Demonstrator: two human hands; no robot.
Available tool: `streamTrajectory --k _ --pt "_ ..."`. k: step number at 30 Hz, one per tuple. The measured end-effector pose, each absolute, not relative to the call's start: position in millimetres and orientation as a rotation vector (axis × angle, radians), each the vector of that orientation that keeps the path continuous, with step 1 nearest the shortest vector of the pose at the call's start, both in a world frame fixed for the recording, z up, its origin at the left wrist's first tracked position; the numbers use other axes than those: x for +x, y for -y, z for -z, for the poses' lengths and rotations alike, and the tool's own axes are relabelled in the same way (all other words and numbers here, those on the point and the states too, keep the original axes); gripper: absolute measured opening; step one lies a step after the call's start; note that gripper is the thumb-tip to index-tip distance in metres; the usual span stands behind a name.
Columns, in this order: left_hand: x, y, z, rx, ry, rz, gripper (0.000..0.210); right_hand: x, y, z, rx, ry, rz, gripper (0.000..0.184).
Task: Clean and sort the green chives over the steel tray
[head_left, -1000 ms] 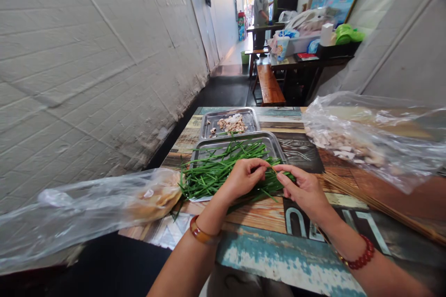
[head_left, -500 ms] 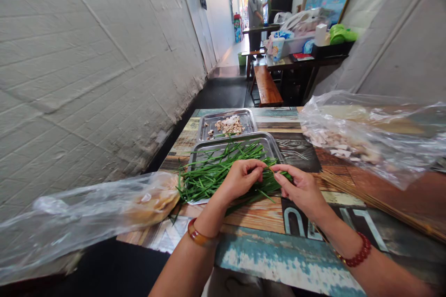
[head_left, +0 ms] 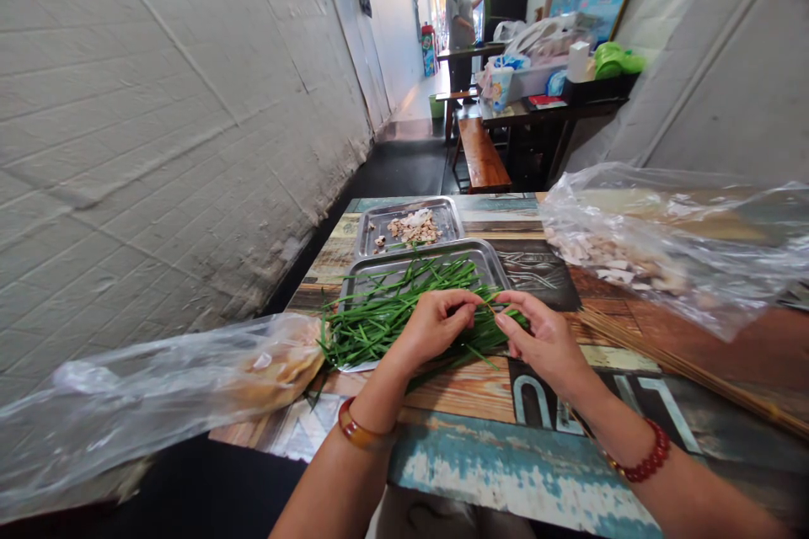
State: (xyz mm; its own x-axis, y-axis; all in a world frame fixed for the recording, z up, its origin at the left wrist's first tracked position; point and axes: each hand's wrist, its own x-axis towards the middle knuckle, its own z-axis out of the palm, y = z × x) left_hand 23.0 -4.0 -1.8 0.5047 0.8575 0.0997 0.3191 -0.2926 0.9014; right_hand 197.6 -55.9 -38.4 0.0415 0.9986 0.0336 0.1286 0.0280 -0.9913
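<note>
Long green chives (head_left: 385,316) lie heaped on a metal tray (head_left: 490,257), some hanging over its near edge. Over the heap's right side, my left hand (head_left: 442,324) pinches at the chives with thumb and forefinger. Close by, my right hand (head_left: 540,341) is closed on a thin bamboo skewer (head_left: 581,425), whose lower end shows beneath the wrist. Its tip shows faintly between both sets of fingertips, which almost meet. My fingers hide most of what is pinched. A bundle of skewers (head_left: 688,370) rests on the table to the right.
Behind stands a second metal tray (head_left: 366,248) with pale chopped pieces (head_left: 414,226). A clear bag (head_left: 657,244) of pale pieces lies right, another bag (head_left: 271,366) with yellowish contents left. Farther off are a bench (head_left: 484,156), a loaded table (head_left: 524,111) and a standing person (head_left: 460,21).
The right fingertips have shifted very slightly at the pinch. My left hand stays almost still, and the view has moved a little.
</note>
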Motion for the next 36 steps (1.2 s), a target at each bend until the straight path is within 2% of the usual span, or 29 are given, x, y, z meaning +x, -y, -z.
streamTrajectory --k 3,5,16,22,25,30,34,36 --pt "22.9 3.8 2.9 1.864 -0.983 -0.752 0.022 197.1 56.5 37.0 -1.248 1.249 -1.118 0.047" --pt "22.4 2.9 3.8 1.887 -0.982 -0.755 0.022 196.9 56.8 35.5 -1.230 1.260 -1.127 0.048" --pt "24.7 6.6 3.5 2.059 -0.862 -0.654 0.020 197.0 54.3 44.7 -1.200 1.237 -1.111 0.022" --pt "7.2 -1.6 -12.5 2.151 -0.890 -0.849 0.013 200.1 52.6 44.5 -1.236 1.190 -1.120 0.025" --pt "-5.8 -3.7 -23.4 2.214 -0.761 -0.695 0.011 200.6 51.9 42.5 -1.243 1.155 -1.126 0.029" --pt "-11.0 -3.6 -23.9 2.391 -0.655 -0.355 0.020 199.6 51.7 40.5 -1.280 1.149 -1.120 0.035" --pt "-4.2 -5.1 -15.2 2.447 -0.766 -0.359 0.004 199.6 51.0 41.5 -1.293 1.150 -1.115 0.037" --pt "-1.4 -5.7 -12.7 2.393 -0.781 -0.435 0.006 200.0 51.1 41.7 -1.296 1.154 -1.110 0.037"
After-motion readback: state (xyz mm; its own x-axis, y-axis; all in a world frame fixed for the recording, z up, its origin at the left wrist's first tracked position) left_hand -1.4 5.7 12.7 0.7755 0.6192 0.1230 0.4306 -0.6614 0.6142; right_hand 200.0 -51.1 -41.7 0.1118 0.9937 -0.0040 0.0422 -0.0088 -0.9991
